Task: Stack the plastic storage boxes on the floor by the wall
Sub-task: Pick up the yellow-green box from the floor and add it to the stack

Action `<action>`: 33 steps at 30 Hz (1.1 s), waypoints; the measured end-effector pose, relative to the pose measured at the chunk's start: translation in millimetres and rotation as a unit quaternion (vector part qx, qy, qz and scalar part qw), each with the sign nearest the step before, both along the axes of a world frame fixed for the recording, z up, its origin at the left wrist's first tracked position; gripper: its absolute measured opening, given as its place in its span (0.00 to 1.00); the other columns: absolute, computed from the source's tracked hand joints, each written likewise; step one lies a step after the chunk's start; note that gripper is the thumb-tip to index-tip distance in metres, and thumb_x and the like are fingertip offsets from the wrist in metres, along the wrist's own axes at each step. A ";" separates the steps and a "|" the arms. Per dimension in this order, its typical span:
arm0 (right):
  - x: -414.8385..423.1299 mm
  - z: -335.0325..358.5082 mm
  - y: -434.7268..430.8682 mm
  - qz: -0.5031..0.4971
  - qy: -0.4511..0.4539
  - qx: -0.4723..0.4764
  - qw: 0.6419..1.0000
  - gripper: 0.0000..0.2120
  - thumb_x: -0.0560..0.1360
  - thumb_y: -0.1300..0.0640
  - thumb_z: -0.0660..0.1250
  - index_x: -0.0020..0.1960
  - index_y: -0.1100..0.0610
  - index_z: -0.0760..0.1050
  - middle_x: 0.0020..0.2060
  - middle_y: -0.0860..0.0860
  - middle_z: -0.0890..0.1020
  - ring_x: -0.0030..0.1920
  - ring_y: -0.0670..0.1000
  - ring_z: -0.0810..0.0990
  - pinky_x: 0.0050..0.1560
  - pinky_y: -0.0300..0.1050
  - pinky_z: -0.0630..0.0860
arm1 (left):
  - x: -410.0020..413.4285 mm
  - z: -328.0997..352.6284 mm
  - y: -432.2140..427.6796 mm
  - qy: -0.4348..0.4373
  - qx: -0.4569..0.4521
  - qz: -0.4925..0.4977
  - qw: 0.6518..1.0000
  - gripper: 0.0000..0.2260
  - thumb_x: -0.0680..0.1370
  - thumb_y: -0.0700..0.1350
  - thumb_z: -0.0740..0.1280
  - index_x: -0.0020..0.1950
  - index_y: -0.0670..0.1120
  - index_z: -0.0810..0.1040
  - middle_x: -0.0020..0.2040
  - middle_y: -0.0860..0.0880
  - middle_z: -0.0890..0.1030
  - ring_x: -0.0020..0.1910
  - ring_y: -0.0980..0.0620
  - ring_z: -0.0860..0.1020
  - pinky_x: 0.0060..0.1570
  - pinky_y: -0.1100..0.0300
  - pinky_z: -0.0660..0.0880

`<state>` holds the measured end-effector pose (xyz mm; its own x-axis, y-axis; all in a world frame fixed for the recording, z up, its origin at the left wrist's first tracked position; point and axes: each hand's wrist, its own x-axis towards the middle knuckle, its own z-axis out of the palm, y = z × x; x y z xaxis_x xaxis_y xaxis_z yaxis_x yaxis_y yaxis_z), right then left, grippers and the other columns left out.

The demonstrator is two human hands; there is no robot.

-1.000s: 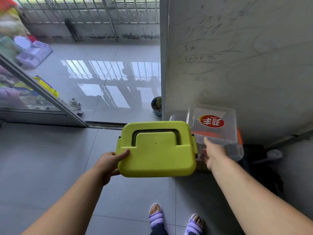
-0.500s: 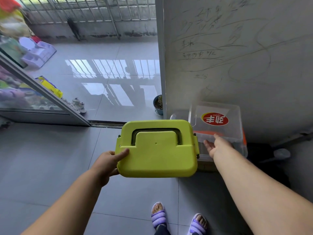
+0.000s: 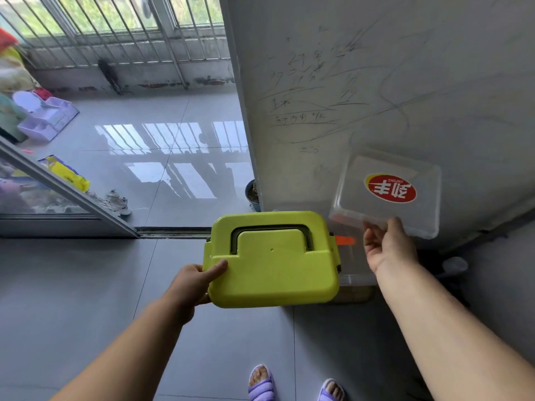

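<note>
My left hand [image 3: 193, 285] grips the left edge of a lime-green plastic box [image 3: 272, 259] with a dark folded handle on its lid, held level above the floor. My right hand [image 3: 388, 247] holds the near edge of a clear plastic lid [image 3: 388, 195] with a red oval sticker, raised and tilted up against the wall. Below it a clear storage box [image 3: 351, 264] with an orange latch stands on the floor by the wall, mostly hidden behind the green box.
A scribbled grey wall [image 3: 376, 82] rises on the right. A sliding door track [image 3: 170, 231] crosses the floor toward a balcony with a small potted plant [image 3: 252, 195], shoes [image 3: 115, 202] and a purple bin [image 3: 46, 120]. My slippered feet [image 3: 295, 383] stand below.
My right hand has taken the clear lid off the clear box and raised it up and to the right. The green box stayed in my left hand.
</note>
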<state>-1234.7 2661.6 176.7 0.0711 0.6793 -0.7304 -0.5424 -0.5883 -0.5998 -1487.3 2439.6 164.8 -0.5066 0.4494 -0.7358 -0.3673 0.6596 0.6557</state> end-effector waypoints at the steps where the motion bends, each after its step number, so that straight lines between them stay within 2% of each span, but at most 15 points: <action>1: 4.8 6.1 2.8 0.003 0.004 0.010 1.000 0.08 0.78 0.51 0.65 0.52 0.55 0.74 0.39 0.52 0.85 0.31 0.46 0.85 0.26 0.33 0.76 | 5.9 1.3 7.8 0.001 0.001 -0.009 1.000 0.15 0.75 0.48 0.72 0.51 0.36 0.79 0.53 0.37 0.84 0.47 0.43 0.83 0.42 0.52 0.81; 4: 21.6 21.8 11.4 -0.003 0.014 0.034 0.999 0.07 0.78 0.51 0.64 0.50 0.55 0.75 0.31 0.49 0.86 0.31 0.45 0.85 0.26 0.32 0.76 | 25.7 6.4 33.5 0.000 0.005 -0.043 0.999 0.14 0.75 0.49 0.72 0.48 0.37 0.78 0.54 0.36 0.83 0.48 0.43 0.83 0.44 0.51 0.81; 6: 33.0 30.9 16.6 -0.008 0.014 0.046 0.999 0.07 0.78 0.51 0.64 0.51 0.55 0.75 0.31 0.49 0.86 0.33 0.45 0.85 0.26 0.33 0.76 | 38.2 9.2 51.6 -0.001 0.005 -0.061 0.998 0.15 0.75 0.50 0.73 0.49 0.37 0.78 0.55 0.36 0.82 0.51 0.41 0.82 0.45 0.49 0.81; 10: 55.6 47.9 23.8 -0.020 0.018 0.065 0.997 0.07 0.79 0.51 0.63 0.47 0.54 0.74 0.29 0.48 0.85 0.32 0.45 0.85 0.25 0.32 0.74 | 61.8 14.7 88.3 -0.011 0.008 -0.077 0.997 0.25 0.74 0.50 0.73 0.62 0.32 0.76 0.59 0.36 0.80 0.57 0.37 0.80 0.53 0.44 0.80; 12: 62.8 53.8 25.3 -0.019 0.023 0.073 0.997 0.06 0.79 0.51 0.63 0.47 0.53 0.74 0.29 0.48 0.85 0.31 0.45 0.84 0.25 0.32 0.74 | 69.9 16.3 104.2 -0.018 0.011 -0.076 0.997 0.27 0.74 0.49 0.73 0.65 0.32 0.74 0.61 0.35 0.79 0.58 0.36 0.80 0.54 0.43 0.79; 15: 71.3 58.4 25.1 -0.001 0.026 0.082 0.996 0.04 0.78 0.54 0.64 0.47 0.54 0.75 0.29 0.49 0.86 0.30 0.46 0.85 0.24 0.33 0.74 | 80.9 14.7 128.1 -0.015 0.010 -0.069 0.997 0.29 0.74 0.50 0.73 0.67 0.32 0.71 0.61 0.35 0.78 0.57 0.35 0.80 0.50 0.43 0.80; 17: 70.6 59.4 21.0 0.026 0.016 0.080 0.996 0.05 0.78 0.56 0.64 0.44 0.55 0.75 0.28 0.50 0.85 0.28 0.45 0.83 0.23 0.33 0.73 | 85.0 13.1 138.5 -0.006 0.005 -0.056 0.998 0.29 0.74 0.50 0.73 0.67 0.33 0.69 0.59 0.37 0.78 0.54 0.36 0.80 0.43 0.46 0.80; 18: 71.1 59.5 19.8 0.039 0.012 0.078 0.996 0.06 0.78 0.56 0.64 0.42 0.56 0.74 0.27 0.50 0.84 0.27 0.45 0.83 0.22 0.33 0.73 | 88.3 11.5 144.5 -0.002 0.002 -0.049 0.999 0.29 0.75 0.50 0.73 0.67 0.33 0.69 0.58 0.37 0.77 0.55 0.36 0.80 0.44 0.45 0.80; 21: 64.8 59.5 12.5 0.070 0.009 0.060 0.996 0.06 0.78 0.57 0.65 0.43 0.57 0.75 0.30 0.53 0.85 0.28 0.46 0.83 0.23 0.34 0.74 | 91.6 7.2 152.5 0.027 -0.021 -0.040 0.999 0.28 0.75 0.51 0.72 0.66 0.33 0.69 0.59 0.35 0.77 0.57 0.33 0.79 0.55 0.39 0.79; 25: 46.1 57.3 -3.1 0.095 0.025 0.059 0.993 0.05 0.78 0.58 0.64 0.48 0.59 0.76 0.34 0.55 0.85 0.28 0.46 0.84 0.23 0.34 0.74 | 89.8 0.8 151.8 0.052 -0.047 -0.041 0.997 0.24 0.79 0.49 0.68 0.66 0.32 0.70 0.57 0.36 0.76 0.59 0.34 0.78 0.59 0.39 0.77; 27: 34.5 56.4 -11.4 0.099 0.027 0.058 0.993 0.04 0.78 0.58 0.65 0.48 0.59 0.75 0.36 0.56 0.84 0.29 0.47 0.84 0.23 0.35 0.75 | 87.5 -1.4 149.2 0.040 -0.045 -0.030 0.998 0.23 0.80 0.47 0.66 0.67 0.32 0.69 0.56 0.37 0.75 0.60 0.34 0.77 0.61 0.39 0.76; 30: 17.2 56.6 -24.1 0.105 0.025 0.046 0.993 0.04 0.77 0.59 0.66 0.46 0.60 0.75 0.41 0.57 0.82 0.30 0.49 0.85 0.24 0.36 0.76 | 83.2 1.1 144.8 -0.004 -0.007 0.011 1.000 0.22 0.81 0.48 0.64 0.68 0.33 0.70 0.61 0.36 0.76 0.62 0.34 0.76 0.64 0.40 0.73; 31: 12.1 56.1 -28.3 0.108 0.027 0.041 0.993 0.04 0.77 0.59 0.67 0.47 0.61 0.75 0.42 0.57 0.81 0.31 0.50 0.85 0.24 0.37 0.77 | 82.4 2.6 143.6 -0.023 0.013 0.030 0.999 0.21 0.81 0.48 0.64 0.68 0.34 0.71 0.61 0.36 0.77 0.61 0.34 0.77 0.63 0.41 0.73; 33: 2.6 55.7 -36.7 0.113 0.029 0.033 0.993 0.06 0.76 0.60 0.68 0.49 0.62 0.75 0.44 0.59 0.80 0.32 0.51 0.85 0.26 0.38 0.78 | 78.9 6.3 141.3 -0.050 0.053 0.063 0.995 0.20 0.81 0.50 0.62 0.64 0.35 0.73 0.55 0.37 0.78 0.53 0.38 0.79 0.54 0.44 0.75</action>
<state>-1232.1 2624.9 232.4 -0.1297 0.7202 -0.6815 -0.4366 -0.6586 -0.6129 -1408.4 2580.9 171.1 -0.4912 0.4645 -0.7369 -0.5093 0.5331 0.6755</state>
